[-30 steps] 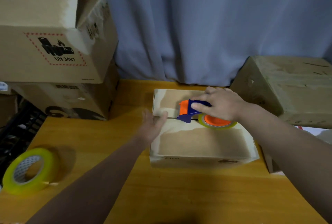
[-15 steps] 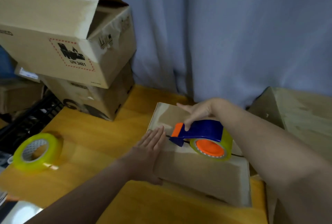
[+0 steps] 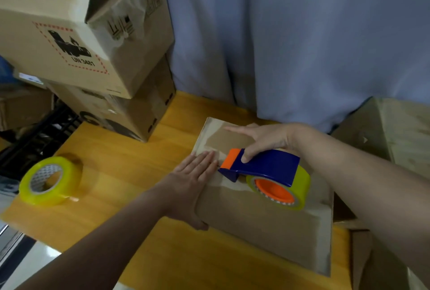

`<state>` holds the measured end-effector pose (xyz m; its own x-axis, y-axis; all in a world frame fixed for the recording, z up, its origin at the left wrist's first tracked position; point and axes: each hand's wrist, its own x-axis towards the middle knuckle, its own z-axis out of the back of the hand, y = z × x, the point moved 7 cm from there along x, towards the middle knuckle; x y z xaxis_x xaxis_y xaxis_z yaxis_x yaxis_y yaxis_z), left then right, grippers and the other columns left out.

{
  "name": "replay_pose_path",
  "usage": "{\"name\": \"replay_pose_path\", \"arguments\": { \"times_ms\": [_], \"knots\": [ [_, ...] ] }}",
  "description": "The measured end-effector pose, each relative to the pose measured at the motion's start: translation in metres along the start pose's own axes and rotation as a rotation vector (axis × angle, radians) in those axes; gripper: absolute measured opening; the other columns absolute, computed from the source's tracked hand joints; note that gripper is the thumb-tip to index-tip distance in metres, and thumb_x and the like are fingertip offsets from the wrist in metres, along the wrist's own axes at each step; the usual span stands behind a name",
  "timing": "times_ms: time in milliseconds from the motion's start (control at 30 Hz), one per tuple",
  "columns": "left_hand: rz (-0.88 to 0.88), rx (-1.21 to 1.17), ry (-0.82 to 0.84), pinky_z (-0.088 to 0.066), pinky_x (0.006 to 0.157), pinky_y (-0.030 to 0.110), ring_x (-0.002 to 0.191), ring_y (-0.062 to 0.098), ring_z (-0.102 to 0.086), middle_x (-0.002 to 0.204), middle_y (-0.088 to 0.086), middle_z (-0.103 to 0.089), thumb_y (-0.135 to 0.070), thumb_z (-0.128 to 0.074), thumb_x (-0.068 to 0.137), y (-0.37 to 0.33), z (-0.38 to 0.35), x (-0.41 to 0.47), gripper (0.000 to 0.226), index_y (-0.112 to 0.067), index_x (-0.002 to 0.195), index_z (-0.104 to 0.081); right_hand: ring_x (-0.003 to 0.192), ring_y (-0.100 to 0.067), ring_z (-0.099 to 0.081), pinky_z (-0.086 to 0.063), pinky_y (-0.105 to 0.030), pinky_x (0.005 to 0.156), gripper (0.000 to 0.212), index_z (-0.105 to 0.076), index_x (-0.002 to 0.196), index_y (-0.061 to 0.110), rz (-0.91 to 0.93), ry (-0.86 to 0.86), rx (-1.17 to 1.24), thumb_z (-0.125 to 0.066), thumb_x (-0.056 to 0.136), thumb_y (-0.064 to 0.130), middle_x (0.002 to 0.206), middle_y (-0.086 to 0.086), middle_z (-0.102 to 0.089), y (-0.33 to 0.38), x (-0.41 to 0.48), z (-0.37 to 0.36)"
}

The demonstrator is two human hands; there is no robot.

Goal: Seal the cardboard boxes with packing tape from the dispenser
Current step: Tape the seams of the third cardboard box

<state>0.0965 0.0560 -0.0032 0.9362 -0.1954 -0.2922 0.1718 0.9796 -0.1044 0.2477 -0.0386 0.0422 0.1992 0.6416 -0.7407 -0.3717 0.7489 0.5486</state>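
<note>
1. The left hand (image 3: 190,182) lies flat in the lower middle of the frame. Its fingers are straight and together, and they press on the left end of the flat brown cardboard box (image 3: 256,226).
2. One second ago this hand only touched the left edge of the box. Now its fingertips rest on the top, just beside the orange nose of the blue and orange plastic tape dispenser (image 3: 267,166). I judge that the tape end is being held down, so the pull along the seam can start.
3. The box sits right of centre on the yellow wooden worktop (image 3: 130,173), and its top looks glossy.
4. The right hand (image 3: 263,138) holds the dispenser. Its thumb presses on the near side of the blue handle and its index finger points left over the box. The other fingers are hidden. Before, this hand covered the dispenser from above.
5. At the left edge, a loose roll of yellowish clear tape (image 3: 50,181) lies on the worktop.
6. In the upper left stand two stacked brown cartons (image 3: 69,33). Behind everything hangs a grey-blue curtain (image 3: 279,33).
</note>
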Motion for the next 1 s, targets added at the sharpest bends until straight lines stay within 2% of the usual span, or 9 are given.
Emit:
{"name": "replay_pose_path", "arguments": {
  "times_ms": [200,300,400,533,633,733,800,900,1000],
  "knots": [
    [-0.005,0.049,0.059,0.028,0.108,0.03,0.137,0.016,0.036,0.15,0.004,0.038,-0.086,-0.053,0.061,-0.001,0.002,0.001,0.137,-0.014,0.145,0.029,0.115,-0.019,-0.052,-0.055,-0.024,0.071,0.069,-0.025,0.146,0.047,-0.047,0.021,-0.218,-0.062,0.089,0.041,0.153,-0.002,-0.022,0.016,-0.013,-0.002],
    [-0.003,0.069,0.086,0.021,0.114,0.034,0.139,0.017,0.034,0.151,0.005,0.037,-0.086,-0.052,0.062,-0.002,0.002,0.002,0.138,-0.013,0.145,0.03,0.096,-0.016,-0.056,-0.047,-0.024,0.067,0.047,-0.041,0.141,0.038,-0.057,-0.016,-0.483,-0.05,0.094,0.036,0.127,0.002,-0.052,0.042,-0.03,-0.014],
    [0.017,0.093,0.112,0.019,0.115,0.033,0.139,0.018,0.032,0.152,0.005,0.035,-0.085,-0.053,0.063,0.003,0.008,0.006,0.137,-0.011,0.145,0.028,0.09,-0.019,-0.053,-0.041,-0.029,0.066,0.054,-0.045,0.135,0.033,-0.113,-0.188,-0.725,-0.054,0.087,0.057,0.108,0.0,-0.055,0.047,-0.041,-0.035],
    [0.041,0.091,0.185,0.015,0.117,0.035,0.14,0.017,0.031,0.151,0.004,0.036,-0.083,-0.056,0.063,0.014,0.014,0.015,0.138,-0.014,0.14,0.035,0.109,-0.027,-0.052,-0.037,-0.031,0.073,0.05,-0.042,0.138,0.04,-0.044,-0.518,-0.823,-0.054,0.09,0.051,0.122,-0.006,-0.052,0.045,-0.051,-0.032],
    [0.045,0.058,0.206,0.015,0.116,0.034,0.14,0.016,0.03,0.148,0.001,0.039,-0.079,-0.061,0.063,0.017,0.015,0.017,0.139,-0.015,0.142,0.034,0.117,-0.026,-0.05,-0.039,-0.031,0.076,0.055,-0.037,0.142,0.044,0.027,-0.508,-0.86,-0.054,0.091,0.052,0.129,-0.001,-0.05,0.037,-0.069,-0.021],
    [0.037,0.06,0.194,0.019,0.112,0.029,0.136,0.013,0.033,0.141,-0.002,0.044,-0.081,-0.06,0.062,0.016,0.016,0.016,0.14,-0.015,0.138,0.037,0.125,-0.024,-0.046,-0.041,-0.032,0.087,0.056,-0.036,0.14,0.049,-0.09,-0.434,-0.849,-0.056,0.089,0.054,0.137,0.005,-0.046,-0.008,-0.099,-0.016],
    [0.049,0.064,0.217,0.02,0.11,0.028,0.132,0.012,0.036,0.141,-0.001,0.045,-0.09,-0.05,0.054,0.016,0.017,0.015,0.141,-0.016,0.134,0.04,0.123,-0.023,-0.047,-0.042,-0.032,0.086,0.054,-0.036,0.139,0.054,-0.176,-0.434,-0.8,-0.056,0.089,0.053,0.135,0.005,-0.046,-0.036,-0.116,-0.02],
    [0.07,0.007,0.277,0.018,0.113,0.03,0.136,0.012,0.033,0.148,0.001,0.04,-0.104,-0.005,0.03,0.013,0.019,0.018,0.147,-0.015,0.14,0.035,0.12,-0.023,-0.047,-0.042,-0.034,0.088,0.051,-0.033,0.139,0.056,-0.183,-0.513,-0.811,-0.051,0.092,0.051,0.13,0.003,-0.046,-0.049,-0.119,-0.023],
    [0.156,-0.062,0.221,0.011,0.117,0.035,0.143,0.018,0.024,0.155,0.005,0.029,-0.097,0.023,0.029,0.007,0.02,0.025,0.145,-0.014,0.148,0.023,0.118,-0.024,-0.048,-0.041,-0.035,0.091,0.052,-0.032,0.14,0.055,-0.179,-0.553,-0.815,-0.048,0.091,0.055,0.128,0.0,-0.047,-0.051,-0.117,-0.021]
  ]
}}
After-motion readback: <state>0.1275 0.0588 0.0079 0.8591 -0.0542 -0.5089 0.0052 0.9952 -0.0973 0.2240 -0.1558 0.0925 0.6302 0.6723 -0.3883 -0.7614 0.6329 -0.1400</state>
